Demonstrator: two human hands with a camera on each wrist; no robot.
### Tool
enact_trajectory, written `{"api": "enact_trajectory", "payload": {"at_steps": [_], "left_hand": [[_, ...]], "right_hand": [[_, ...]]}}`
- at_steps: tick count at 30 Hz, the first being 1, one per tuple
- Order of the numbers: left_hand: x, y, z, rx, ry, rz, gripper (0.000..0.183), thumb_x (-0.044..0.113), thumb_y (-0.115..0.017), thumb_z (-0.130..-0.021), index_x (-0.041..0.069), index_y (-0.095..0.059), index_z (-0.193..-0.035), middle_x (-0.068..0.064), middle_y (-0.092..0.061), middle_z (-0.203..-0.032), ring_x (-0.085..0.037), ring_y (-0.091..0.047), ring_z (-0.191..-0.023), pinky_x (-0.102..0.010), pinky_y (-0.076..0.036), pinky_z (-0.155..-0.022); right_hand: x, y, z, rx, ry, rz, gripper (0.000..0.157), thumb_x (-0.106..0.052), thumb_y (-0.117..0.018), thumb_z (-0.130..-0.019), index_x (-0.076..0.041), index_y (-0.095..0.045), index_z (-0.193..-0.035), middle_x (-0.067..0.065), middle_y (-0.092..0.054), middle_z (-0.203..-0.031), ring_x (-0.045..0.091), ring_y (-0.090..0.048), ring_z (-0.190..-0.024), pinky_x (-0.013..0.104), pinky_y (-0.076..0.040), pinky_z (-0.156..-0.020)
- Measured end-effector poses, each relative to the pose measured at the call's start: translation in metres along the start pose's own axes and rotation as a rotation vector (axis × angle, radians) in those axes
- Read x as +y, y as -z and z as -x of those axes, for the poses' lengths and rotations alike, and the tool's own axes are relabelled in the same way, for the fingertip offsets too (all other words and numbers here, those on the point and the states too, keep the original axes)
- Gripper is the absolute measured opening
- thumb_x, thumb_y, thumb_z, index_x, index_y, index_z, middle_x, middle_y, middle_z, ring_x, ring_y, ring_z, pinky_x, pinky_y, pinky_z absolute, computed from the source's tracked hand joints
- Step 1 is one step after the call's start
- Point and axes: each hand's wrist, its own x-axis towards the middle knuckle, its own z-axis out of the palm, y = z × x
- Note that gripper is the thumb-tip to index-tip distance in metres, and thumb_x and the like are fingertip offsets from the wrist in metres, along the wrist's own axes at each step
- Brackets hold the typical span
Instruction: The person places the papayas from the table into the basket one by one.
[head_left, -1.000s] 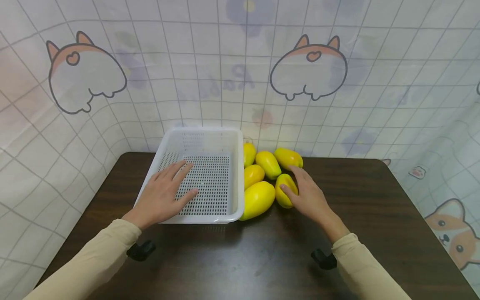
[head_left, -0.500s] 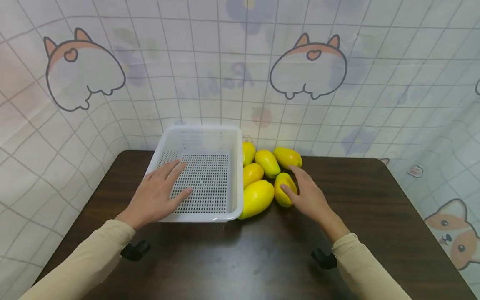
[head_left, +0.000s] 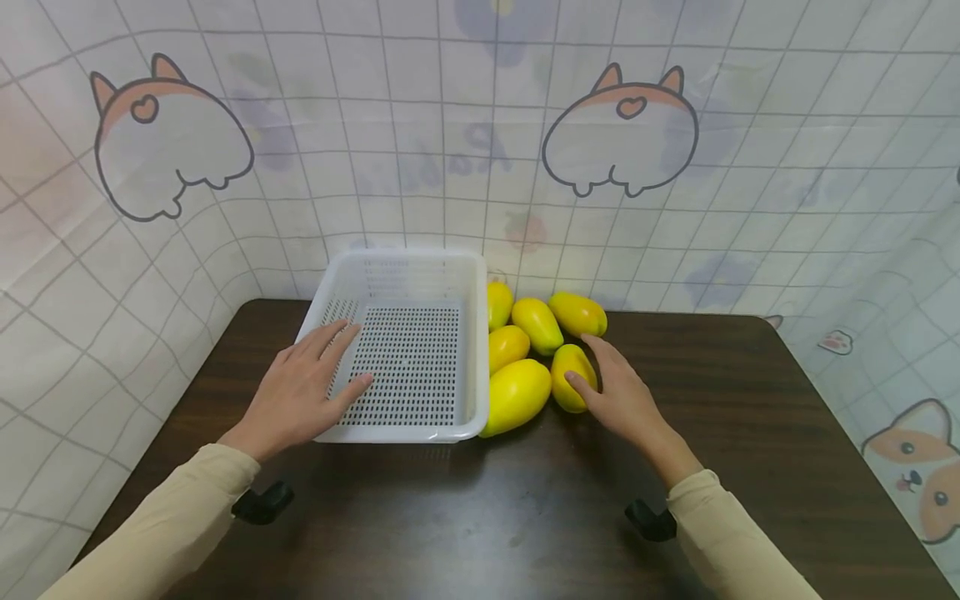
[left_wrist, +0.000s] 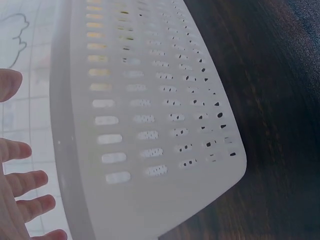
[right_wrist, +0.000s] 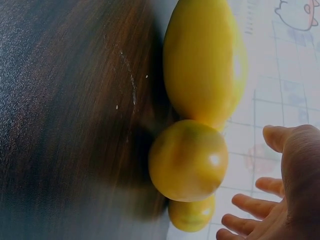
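A white perforated plastic basket [head_left: 405, 435] stands on the table, nothing inside it. My left hand [head_left: 296, 396] hovers over its left front side with fingers spread; the left wrist view shows the basket's slotted wall [left_wrist: 130, 130] beside the fingers. Right of the basket lie several yellow mango-like fruits. My right hand [head_left: 624, 396] is just above and beside the nearest right fruit [head_left: 572, 379], thumb and fingers apart. In the right wrist view a gap separates that hand from the round end of a fruit [right_wrist: 188, 161]. The largest fruit [head_left: 517, 396] touches the basket's side.
The dark wooden table [head_left: 495, 533] reaches to a patterned white curtain [head_left: 450, 125] behind and at both sides. Further fruits, including one at the back [head_left: 577, 314], lie close together near the curtain. Both wrists wear black straps with small black devices [head_left: 651, 521].
My left hand has drawn back leftward and toward me, away from the basket's middle. The right hand stays nearly still by the fruit. Basket and fruits have not moved.
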Motion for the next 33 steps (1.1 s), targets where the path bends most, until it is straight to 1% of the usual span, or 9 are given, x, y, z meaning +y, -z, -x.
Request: {"api": "enact_trajectory", "payload": {"at_steps": [7, 14, 26, 33], "left_hand": [[-0.003, -0.001, 0.002, 0.015, 0.015, 0.011, 0.070, 0.051, -0.051, -0.093, 0.012, -0.035, -0.149, -0.017, -0.037, -0.152, -0.038, -0.035, -0.139, -0.062, -0.033, -0.104], [-0.004, -0.001, 0.004, 0.011, 0.040, 0.013, 0.071, 0.052, -0.051, -0.093, 0.012, -0.034, -0.149, -0.016, -0.038, -0.151, -0.038, -0.035, -0.139, -0.063, -0.032, -0.104], [-0.016, -0.002, 0.008, 0.055, 0.048, 0.036, 0.069, 0.047, -0.055, -0.092, 0.011, -0.036, -0.148, -0.017, -0.040, -0.150, -0.039, -0.037, -0.136, -0.063, -0.034, -0.102], [-0.022, -0.002, 0.011, 0.060, 0.059, 0.046, 0.069, 0.045, -0.055, -0.093, 0.010, -0.035, -0.148, -0.018, -0.038, -0.150, -0.039, -0.036, -0.136, -0.064, -0.034, -0.101]], "right_hand": [[0.003, -0.001, 0.001, 0.004, -0.007, -0.011, 0.070, -0.044, -0.052, -0.097, -0.009, -0.025, -0.151, 0.019, -0.029, -0.156, 0.040, -0.030, -0.141, 0.058, -0.028, -0.112], [0.007, -0.003, 0.002, 0.001, -0.013, -0.022, 0.070, -0.045, -0.051, -0.097, -0.009, -0.025, -0.152, 0.019, -0.028, -0.156, 0.040, -0.029, -0.142, 0.058, -0.026, -0.112], [0.011, -0.009, 0.004, -0.012, -0.056, -0.063, 0.071, -0.046, -0.051, -0.097, -0.009, -0.024, -0.151, 0.019, -0.027, -0.157, 0.041, -0.030, -0.141, 0.059, -0.027, -0.111], [0.011, -0.009, 0.005, -0.016, -0.071, -0.076, 0.070, -0.044, -0.052, -0.097, -0.010, -0.025, -0.152, 0.019, -0.026, -0.157, 0.041, -0.029, -0.142, 0.059, -0.026, -0.112]]}}
